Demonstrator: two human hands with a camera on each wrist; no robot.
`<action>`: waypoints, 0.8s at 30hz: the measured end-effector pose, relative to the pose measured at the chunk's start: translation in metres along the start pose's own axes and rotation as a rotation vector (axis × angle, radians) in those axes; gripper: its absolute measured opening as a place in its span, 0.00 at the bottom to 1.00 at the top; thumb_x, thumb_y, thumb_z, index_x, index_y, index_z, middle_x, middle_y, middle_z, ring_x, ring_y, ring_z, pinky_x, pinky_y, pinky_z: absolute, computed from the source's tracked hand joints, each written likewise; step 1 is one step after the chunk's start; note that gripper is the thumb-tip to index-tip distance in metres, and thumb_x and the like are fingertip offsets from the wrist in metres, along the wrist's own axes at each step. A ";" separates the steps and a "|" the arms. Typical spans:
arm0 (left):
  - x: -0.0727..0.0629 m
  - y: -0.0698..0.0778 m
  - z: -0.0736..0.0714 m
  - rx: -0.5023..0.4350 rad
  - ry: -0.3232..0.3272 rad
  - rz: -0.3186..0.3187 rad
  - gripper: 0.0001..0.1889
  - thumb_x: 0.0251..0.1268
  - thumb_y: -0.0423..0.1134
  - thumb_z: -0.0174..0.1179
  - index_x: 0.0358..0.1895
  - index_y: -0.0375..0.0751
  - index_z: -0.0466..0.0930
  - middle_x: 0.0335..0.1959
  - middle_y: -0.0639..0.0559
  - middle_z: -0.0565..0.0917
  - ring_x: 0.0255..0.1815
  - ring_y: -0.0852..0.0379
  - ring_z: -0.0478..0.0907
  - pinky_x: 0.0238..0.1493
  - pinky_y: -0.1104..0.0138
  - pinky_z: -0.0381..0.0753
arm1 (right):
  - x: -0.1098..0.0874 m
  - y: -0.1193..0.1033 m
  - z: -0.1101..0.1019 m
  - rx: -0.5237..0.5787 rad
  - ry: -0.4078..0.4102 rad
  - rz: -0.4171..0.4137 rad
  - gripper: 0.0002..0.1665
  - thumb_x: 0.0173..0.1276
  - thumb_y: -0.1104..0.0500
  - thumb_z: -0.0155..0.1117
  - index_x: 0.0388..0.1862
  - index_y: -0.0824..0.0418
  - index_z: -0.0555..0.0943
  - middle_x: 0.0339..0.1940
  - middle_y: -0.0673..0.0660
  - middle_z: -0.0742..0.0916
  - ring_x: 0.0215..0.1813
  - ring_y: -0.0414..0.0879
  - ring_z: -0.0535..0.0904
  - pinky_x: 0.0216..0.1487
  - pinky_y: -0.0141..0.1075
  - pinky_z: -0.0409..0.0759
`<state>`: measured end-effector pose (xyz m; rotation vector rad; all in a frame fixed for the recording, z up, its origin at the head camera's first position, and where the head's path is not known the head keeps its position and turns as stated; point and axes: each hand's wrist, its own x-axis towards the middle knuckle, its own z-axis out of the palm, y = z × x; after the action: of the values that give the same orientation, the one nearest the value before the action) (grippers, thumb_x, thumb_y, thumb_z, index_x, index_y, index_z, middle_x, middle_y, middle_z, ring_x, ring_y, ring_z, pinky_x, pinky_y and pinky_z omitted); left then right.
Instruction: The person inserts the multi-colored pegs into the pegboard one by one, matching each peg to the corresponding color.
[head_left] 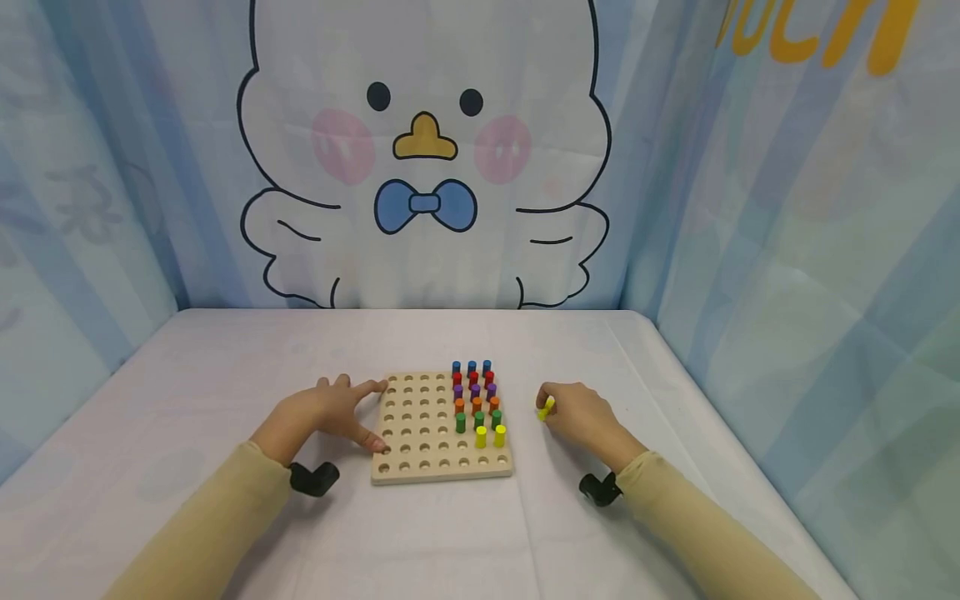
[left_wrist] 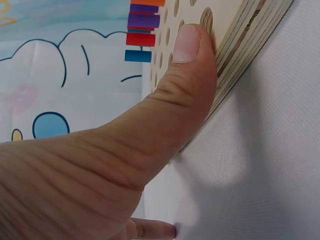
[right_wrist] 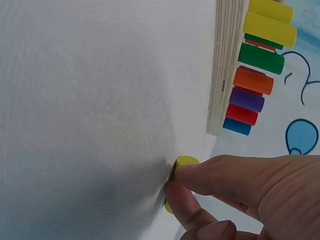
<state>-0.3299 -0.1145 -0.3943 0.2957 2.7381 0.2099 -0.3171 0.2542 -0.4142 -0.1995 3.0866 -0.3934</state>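
Observation:
A wooden pegboard (head_left: pixel 442 476) with rows of round holes lies on the white table. Its right side bears upright pegs in rows of blue, red, purple, orange (head_left: pixel 477 405), green (head_left: pixel 461 423) and yellow (head_left: pixel 500 436). At the board's left edge is my left hand (head_left: pixel 326 414), index finger touching the far corner. Its thumb (left_wrist: pixel 192 65) rests on the top near a hole. To the right of the board, my right hand (head_left: pixel 583 414) pinches a yellow peg (right_wrist: pixel 187 160) between thumb and fingertips, close to the tablecloth.
A white cloth (head_left: pixel 420 542) covers the table. Behind it hangs a curtain (head_left: pixel 423 267) with a cartoon bird, and blue-striped curtains (head_left: pixel 810 275) close in both sides. Each wrist wears a black camera mount (head_left: pixel 315 479).

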 end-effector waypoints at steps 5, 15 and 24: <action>-0.001 0.001 -0.001 0.006 -0.001 -0.003 0.61 0.45 0.73 0.74 0.83 0.55 0.55 0.77 0.21 0.56 0.76 0.17 0.53 0.65 0.24 0.63 | 0.000 0.000 0.000 0.008 0.008 -0.010 0.09 0.63 0.64 0.72 0.40 0.53 0.84 0.35 0.51 0.87 0.34 0.46 0.79 0.38 0.41 0.80; -0.002 0.001 -0.001 -0.004 -0.003 -0.005 0.62 0.45 0.73 0.73 0.83 0.55 0.55 0.78 0.21 0.55 0.77 0.16 0.51 0.65 0.24 0.62 | -0.003 -0.011 -0.002 -0.002 0.046 -0.041 0.07 0.63 0.55 0.74 0.38 0.53 0.85 0.37 0.52 0.83 0.34 0.46 0.76 0.36 0.40 0.78; -0.001 -0.001 0.001 -0.001 0.004 0.000 0.62 0.44 0.74 0.73 0.83 0.55 0.56 0.78 0.21 0.56 0.77 0.16 0.52 0.65 0.23 0.63 | -0.014 -0.033 -0.009 0.118 0.139 -0.100 0.10 0.65 0.56 0.73 0.42 0.52 0.81 0.33 0.49 0.87 0.28 0.43 0.77 0.31 0.35 0.76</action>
<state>-0.3292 -0.1151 -0.3947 0.2951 2.7417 0.2122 -0.2996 0.2270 -0.3968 -0.3390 3.1834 -0.6159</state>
